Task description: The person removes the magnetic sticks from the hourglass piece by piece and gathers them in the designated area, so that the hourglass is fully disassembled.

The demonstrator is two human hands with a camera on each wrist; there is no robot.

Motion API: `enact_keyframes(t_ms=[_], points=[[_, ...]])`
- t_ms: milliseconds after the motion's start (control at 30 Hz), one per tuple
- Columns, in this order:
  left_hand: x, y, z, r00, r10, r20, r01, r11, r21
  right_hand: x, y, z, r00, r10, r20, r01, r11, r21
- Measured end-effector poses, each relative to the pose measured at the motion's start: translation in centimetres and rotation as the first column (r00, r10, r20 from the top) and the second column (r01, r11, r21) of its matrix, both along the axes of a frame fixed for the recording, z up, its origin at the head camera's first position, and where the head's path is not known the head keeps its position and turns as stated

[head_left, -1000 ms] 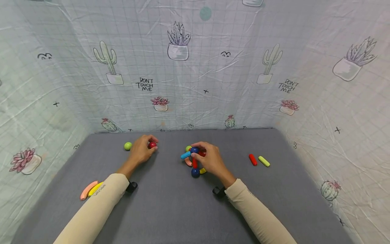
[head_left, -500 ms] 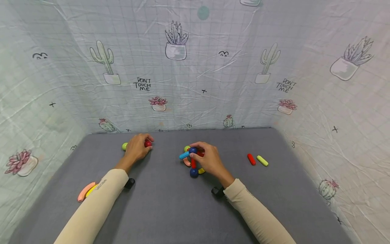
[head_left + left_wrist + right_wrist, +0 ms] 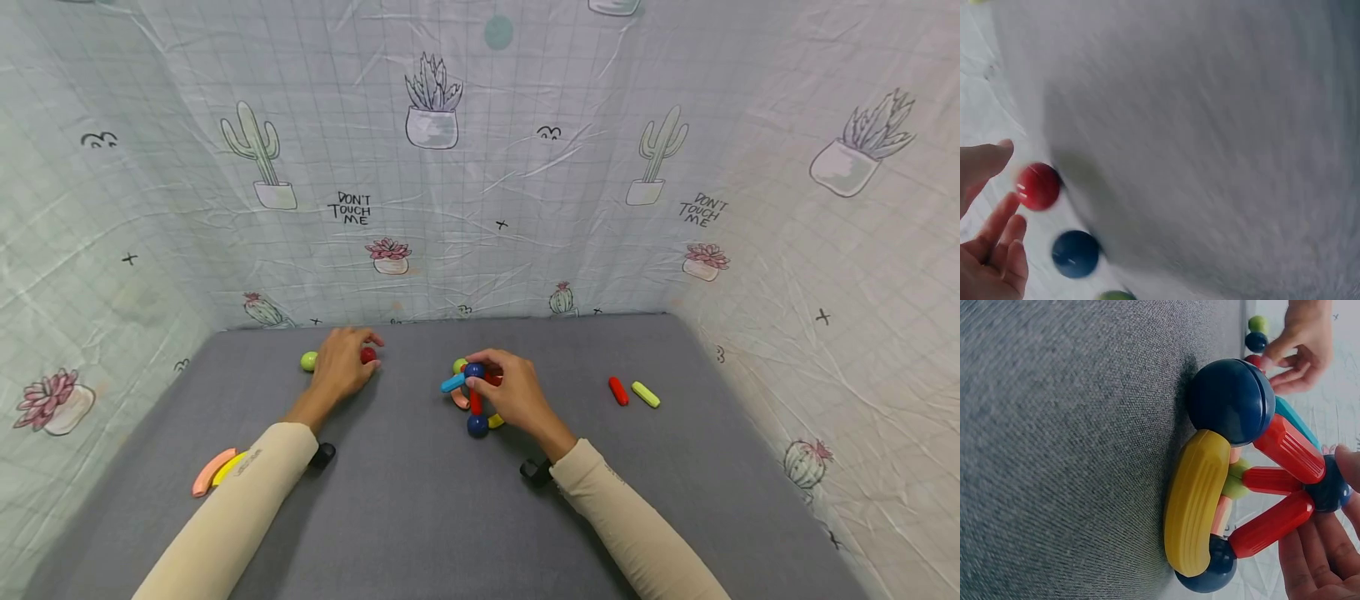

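In the head view my left hand (image 3: 341, 362) is at a red ball (image 3: 368, 355) at the back left, thumb and fingers spread around it. The left wrist view shows a fingertip right at the red ball (image 3: 1039, 186), the thumb apart from it. My right hand (image 3: 517, 387) pinches the dark blue top ball (image 3: 475, 371) of a frame of sticks and balls. Red sticks (image 3: 1272, 525) slope down from it to lower dark blue balls (image 3: 1230, 401), joined by a yellow curved stick (image 3: 1196, 503). A light blue stick (image 3: 453, 383) juts out left from the top.
Beyond the red ball lie a dark blue ball (image 3: 1075, 254) and a green ball (image 3: 309, 362). Pink (image 3: 213, 472) and yellow curved sticks (image 3: 228, 468) lie by my left forearm. A red stick (image 3: 618, 391) and a pale yellow stick (image 3: 646, 394) lie at right.
My left hand has shifted slightly left towards the green ball, then a little back, staying around the red ball. My right hand keeps its hold on the frame's top ball.
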State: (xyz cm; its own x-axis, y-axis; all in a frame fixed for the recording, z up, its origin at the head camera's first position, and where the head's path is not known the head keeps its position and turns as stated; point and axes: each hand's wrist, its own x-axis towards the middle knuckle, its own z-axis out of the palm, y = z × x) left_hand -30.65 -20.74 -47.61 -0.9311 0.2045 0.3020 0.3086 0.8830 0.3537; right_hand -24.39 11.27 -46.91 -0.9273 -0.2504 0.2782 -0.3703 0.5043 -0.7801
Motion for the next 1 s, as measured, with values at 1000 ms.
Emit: enact_keyframes(t_ms=[1000], points=[[5.0,11.3,-0.1,0.957,-0.282,0.076,0.252,0.929,0.271,0.2,0.0,0.2,0.999,-0.001,-0.048,0.002,1.0,0.027]])
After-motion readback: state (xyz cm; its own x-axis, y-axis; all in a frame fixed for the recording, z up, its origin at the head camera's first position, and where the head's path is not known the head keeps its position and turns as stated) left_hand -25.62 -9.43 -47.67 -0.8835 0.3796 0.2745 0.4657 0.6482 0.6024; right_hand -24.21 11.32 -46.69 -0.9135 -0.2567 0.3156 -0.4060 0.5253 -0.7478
